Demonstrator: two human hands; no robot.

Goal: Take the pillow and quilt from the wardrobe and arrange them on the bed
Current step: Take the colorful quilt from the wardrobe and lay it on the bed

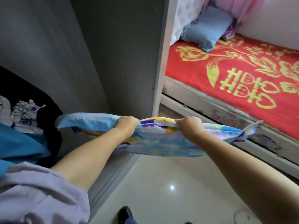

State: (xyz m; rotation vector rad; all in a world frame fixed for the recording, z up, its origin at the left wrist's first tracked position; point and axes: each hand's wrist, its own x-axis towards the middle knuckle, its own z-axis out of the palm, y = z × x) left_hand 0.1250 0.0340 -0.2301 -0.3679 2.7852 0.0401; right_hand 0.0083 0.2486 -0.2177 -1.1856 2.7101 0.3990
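Note:
A flat pillow (155,139) in a light blue cover with purple, yellow and white patches hangs level in front of me, above the floor. My left hand (127,125) and my right hand (188,126) both grip its far long edge, fingers closed over the fabric. The bed (226,81) lies to the right, covered by a red blanket with gold flowers and characters. A blue pillow (207,28) leans at its head. The wardrobe (48,62) stands to the left, with folded blue and black-and-white fabric (24,120) inside.
A grey wardrobe panel (126,54) and a white bed post (163,62) stand between wardrobe and bed. Pink and white curtains (229,7) hang at the bed's head. The pale glossy floor (169,183) lies below, with my dark shoe (125,213) on it.

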